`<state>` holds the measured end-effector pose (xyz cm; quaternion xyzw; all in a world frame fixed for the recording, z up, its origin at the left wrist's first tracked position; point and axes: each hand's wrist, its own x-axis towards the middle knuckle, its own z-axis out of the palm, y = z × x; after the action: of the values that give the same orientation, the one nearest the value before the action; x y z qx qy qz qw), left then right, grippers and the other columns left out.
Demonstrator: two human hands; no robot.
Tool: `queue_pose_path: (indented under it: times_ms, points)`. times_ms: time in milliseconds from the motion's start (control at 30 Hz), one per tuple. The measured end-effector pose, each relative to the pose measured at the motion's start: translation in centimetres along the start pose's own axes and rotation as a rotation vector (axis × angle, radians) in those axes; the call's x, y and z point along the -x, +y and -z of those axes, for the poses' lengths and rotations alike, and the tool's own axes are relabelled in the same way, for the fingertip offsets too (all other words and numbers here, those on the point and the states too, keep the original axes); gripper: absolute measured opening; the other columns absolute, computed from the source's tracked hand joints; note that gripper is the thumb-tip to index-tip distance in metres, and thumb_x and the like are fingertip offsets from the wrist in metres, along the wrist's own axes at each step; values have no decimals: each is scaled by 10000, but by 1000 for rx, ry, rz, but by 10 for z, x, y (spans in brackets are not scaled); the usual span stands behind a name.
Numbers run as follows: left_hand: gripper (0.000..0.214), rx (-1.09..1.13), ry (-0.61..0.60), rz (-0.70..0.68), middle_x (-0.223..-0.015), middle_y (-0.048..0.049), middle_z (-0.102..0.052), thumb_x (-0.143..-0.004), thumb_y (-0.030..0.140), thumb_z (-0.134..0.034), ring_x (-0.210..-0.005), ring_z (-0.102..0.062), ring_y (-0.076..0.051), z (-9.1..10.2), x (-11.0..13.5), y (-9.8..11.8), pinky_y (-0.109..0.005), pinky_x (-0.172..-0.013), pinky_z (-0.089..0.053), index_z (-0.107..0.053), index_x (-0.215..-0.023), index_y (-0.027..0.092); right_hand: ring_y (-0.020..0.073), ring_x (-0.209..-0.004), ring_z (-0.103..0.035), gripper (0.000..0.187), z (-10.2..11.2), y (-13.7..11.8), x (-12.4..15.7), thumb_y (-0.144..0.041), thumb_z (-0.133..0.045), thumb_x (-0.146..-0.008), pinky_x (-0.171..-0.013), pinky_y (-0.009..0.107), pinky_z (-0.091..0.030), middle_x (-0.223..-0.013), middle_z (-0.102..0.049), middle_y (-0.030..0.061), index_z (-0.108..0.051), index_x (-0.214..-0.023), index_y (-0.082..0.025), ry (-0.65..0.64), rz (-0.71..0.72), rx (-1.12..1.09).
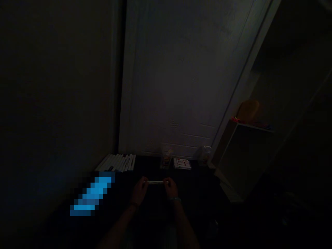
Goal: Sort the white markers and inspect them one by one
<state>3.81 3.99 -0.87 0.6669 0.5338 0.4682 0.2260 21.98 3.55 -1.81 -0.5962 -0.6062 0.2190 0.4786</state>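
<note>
A slim white marker pen lies level between my two hands, above the dark table. My left hand pinches its left end, and my right hand pinches its right end. Dim light hides the finer finger detail and any print on the pen. Behind my hands, a clear container stands upright with coloured print on it. Just right of that container sits a flat stack of white pens or a case of them.
At the back left lies a row of white pens. A bright blue pixelated patch covers something in front of them. Another clear container stands at the back right, near a shelf unit. A pale panel rises behind the table.
</note>
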Motion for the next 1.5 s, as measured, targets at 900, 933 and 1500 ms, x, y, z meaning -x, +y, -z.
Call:
queue_pose_path:
  times_ms: [900, 933, 1500]
  points:
    - [229, 55, -15, -4, -720, 22, -576, -728, 421, -457, -670, -551, -130, 0, 3, 7, -229, -632, -424, -523, -792, 210, 145, -719, -549, 186, 1, 1, 0, -341, -497, -715, -653, 225, -415, -747, -603, -18, -609, -795, -216, -16, 0, -58]
    - [231, 50, -10, -3, -719, 23, -574, -720, 424, -469, -666, -548, -129, -1, 3, 7, -227, -626, -422, -521, -788, 209, 145, -714, -548, 187, 1, 1, 0, -343, -501, -712, -645, 223, -414, -740, -601, -18, -609, -795, -215, -19, -9, -59]
    - [231, 13, -18, -8, -813, -4, -586, -787, 347, -340, -769, -551, -151, 0, 2, 4, -260, -722, -414, -517, -843, 209, 141, -787, -548, 266, 3, 3, -1, -243, -338, -788, -724, 235, -392, -799, -612, -8, -602, -795, -211, -24, 1, -71]
